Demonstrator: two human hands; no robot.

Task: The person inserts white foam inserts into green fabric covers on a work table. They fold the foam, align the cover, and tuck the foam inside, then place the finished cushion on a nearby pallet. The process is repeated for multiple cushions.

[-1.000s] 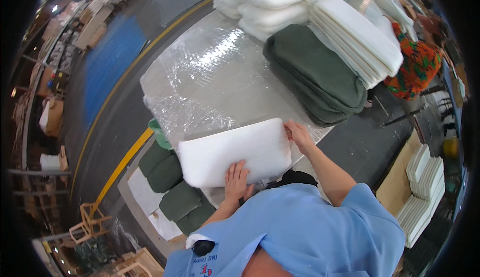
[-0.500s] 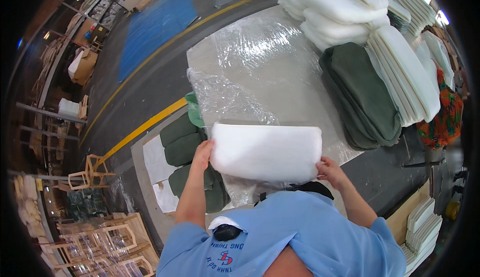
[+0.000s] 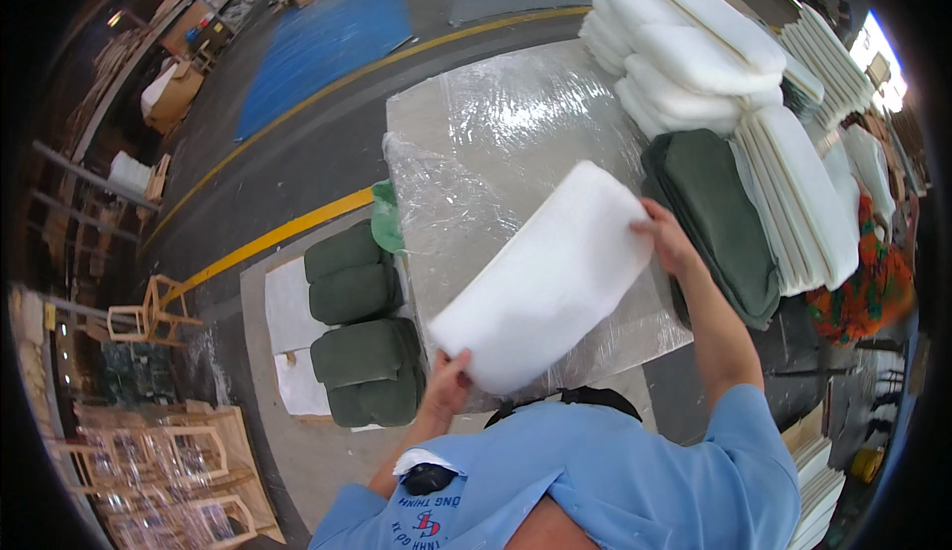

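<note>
A light blue short-sleeved shirt (image 3: 615,471) is worn, with a small red and blue emblem and lettering printed near the left shoulder. Both forearms are left bare.

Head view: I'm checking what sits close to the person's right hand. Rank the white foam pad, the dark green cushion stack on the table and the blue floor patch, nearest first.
From the right hand:
1. White foam pad, gripped by it.
2. Dark green cushion stack, just to its right.
3. Blue floor patch, far upper left.

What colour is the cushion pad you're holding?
White, plain; the cushion pad shows best in the head view, held by both hands.
</note>
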